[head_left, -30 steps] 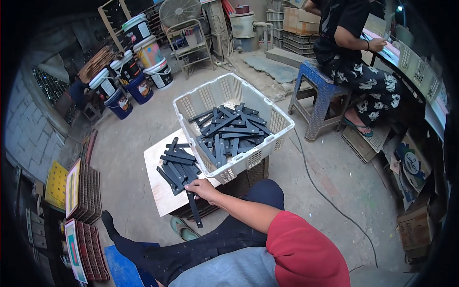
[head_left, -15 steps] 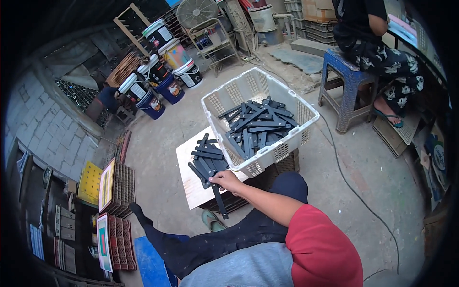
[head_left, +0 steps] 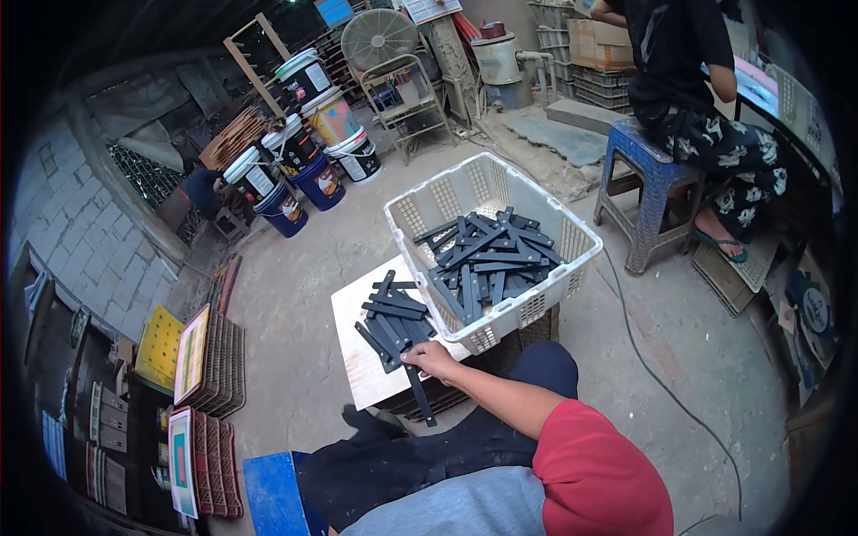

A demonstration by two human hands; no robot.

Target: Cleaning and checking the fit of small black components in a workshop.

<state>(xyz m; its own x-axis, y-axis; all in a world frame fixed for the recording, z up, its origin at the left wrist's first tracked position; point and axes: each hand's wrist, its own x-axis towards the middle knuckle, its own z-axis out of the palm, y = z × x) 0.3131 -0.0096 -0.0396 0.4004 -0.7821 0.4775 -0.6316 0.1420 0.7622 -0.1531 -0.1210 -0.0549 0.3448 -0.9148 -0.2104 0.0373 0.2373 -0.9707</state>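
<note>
My right hand (head_left: 431, 359) pinches a flat black strip (head_left: 420, 398) near its upper end. The strip hangs over the near edge of a pale board (head_left: 359, 371). Beside my fingers, on that board, lies a loose heap of similar black strips (head_left: 396, 308), some with small holes or studs at their ends. Just to the right and beyond, a white plastic basket (head_left: 583, 255) holds a larger jumble of the same strips (head_left: 492, 255). What the strips are for or made of, I cannot tell. My left hand is out of view.
A dark crate (head_left: 540, 332) shows under the basket. A person (head_left: 681, 71) sits on a blue stool (head_left: 645, 147) at the right. A cable (head_left: 666, 375) runs across the floor. Stacked buckets (head_left: 308, 134) stand at the back left, with crates (head_left: 221, 357) along the left side.
The whole view has shifted slightly, with the scene lower in it. My dark-clad leg at the left has drawn in toward the board. My right hand keeps its pinch on the strip.
</note>
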